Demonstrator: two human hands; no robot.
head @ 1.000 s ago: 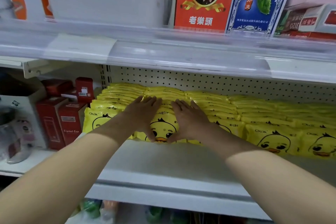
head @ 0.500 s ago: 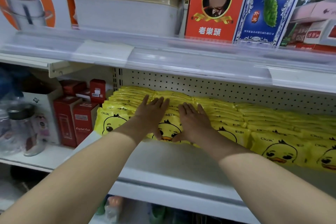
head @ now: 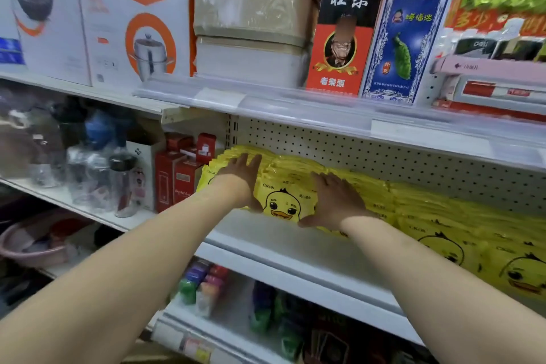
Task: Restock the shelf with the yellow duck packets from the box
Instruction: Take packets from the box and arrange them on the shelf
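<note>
While hands (head: pixel 288 189) flatten duck packets (head: pixel 280 201), shelf (head: pixel 295 242) front bare

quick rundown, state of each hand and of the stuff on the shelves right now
left hand: open, flat on the leftmost stack of yellow duck packets
right hand: open, flat on the neighbouring stack
yellow duck packets: lying in overlapping rows, front one face up
white metal shelf: front strip bare
red cartons: upright, closed
clear bottle with black lid: upright, capped
</note>
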